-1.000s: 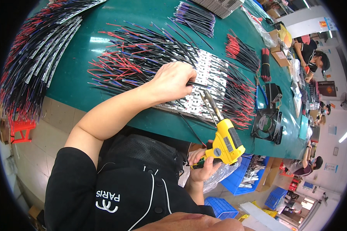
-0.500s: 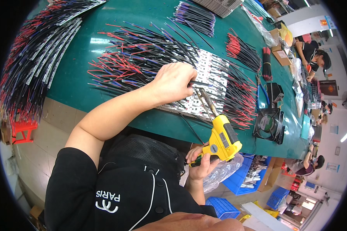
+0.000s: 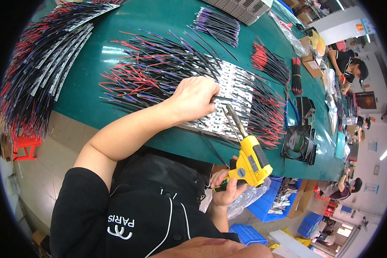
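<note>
Soldering gun (image 3: 252,161) gripped by the right hand (image 3: 226,191) eases back, leaving room beside the left hand (image 3: 196,97), its curled fingers' hold unclear.

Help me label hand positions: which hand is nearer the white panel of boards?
Left. The left hand is right over the white panel; the right hand is back beyond the panel's near edge, gripping the yellow soldering gun.

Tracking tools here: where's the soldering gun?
Right of centre in the head view, the gun is in the right hand, tip near the left hand.
</note>
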A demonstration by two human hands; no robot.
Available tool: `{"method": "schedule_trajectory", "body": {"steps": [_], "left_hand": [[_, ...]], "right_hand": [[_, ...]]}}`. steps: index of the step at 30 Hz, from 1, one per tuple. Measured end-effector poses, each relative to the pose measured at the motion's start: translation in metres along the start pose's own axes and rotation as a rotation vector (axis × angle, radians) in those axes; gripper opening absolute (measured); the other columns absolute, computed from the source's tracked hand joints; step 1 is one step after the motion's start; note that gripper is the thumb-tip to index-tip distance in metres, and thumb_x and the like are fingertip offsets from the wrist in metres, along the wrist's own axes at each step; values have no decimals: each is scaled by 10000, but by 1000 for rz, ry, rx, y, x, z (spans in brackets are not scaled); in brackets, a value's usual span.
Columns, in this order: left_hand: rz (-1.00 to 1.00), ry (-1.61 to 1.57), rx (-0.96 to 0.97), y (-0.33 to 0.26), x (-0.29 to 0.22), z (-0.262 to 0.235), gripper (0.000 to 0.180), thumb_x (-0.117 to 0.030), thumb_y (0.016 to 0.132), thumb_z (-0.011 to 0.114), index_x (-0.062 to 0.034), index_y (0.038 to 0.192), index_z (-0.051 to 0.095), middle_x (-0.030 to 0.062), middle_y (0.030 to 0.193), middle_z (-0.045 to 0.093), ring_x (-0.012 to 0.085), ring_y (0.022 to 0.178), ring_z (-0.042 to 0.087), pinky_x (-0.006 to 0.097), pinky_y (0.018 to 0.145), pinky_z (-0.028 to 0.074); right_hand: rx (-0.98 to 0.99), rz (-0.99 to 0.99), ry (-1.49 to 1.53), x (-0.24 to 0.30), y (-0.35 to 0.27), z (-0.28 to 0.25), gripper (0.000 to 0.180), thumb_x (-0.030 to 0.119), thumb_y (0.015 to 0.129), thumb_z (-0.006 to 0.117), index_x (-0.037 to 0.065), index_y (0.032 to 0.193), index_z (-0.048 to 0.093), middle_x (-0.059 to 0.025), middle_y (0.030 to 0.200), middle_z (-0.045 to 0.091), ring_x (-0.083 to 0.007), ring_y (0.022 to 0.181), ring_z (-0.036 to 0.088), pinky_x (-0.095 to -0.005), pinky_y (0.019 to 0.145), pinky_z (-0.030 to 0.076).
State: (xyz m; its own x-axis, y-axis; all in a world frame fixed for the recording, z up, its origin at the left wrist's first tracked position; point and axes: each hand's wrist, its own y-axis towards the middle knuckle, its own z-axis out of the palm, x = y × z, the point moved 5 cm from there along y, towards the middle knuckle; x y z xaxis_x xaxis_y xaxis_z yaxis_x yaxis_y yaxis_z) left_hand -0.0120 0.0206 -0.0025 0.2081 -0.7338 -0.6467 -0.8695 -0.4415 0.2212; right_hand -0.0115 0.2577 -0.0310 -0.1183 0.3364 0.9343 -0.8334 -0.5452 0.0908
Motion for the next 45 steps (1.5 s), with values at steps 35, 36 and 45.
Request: {"method": "schedule_trajectory", "body": {"steps": [35,36,45], "left_hand": [[112,26,131,4,-4,-3,151,-80,655,635,-19,790,604,119,781,584,306,802,582,403,707,457],[130,10,88,4,-4,-3,135,-62,644,615,-26,774,621,146,749,595,332,781,589,423,683,458],[93,36,145,5,-2,-2,144,-77,654,631,-24,785,599,122,784,586,310,802,581,410,707,455]], "right_hand": [[21,2,-55,-8,-8,3,417,282,883,494,-38,1104,345,-82,535,446,-151,386,416,-267,390,385],[20,-7,-66,-9,-8,2,423,287,881,497,-37,1108,347,-82,535,447,-150,385,415,-267,391,385],[-7,-34,-50,-3,-7,-2,566,291,881,490,-105,1235,294,-61,529,438,-135,365,412,-251,373,375]]}}
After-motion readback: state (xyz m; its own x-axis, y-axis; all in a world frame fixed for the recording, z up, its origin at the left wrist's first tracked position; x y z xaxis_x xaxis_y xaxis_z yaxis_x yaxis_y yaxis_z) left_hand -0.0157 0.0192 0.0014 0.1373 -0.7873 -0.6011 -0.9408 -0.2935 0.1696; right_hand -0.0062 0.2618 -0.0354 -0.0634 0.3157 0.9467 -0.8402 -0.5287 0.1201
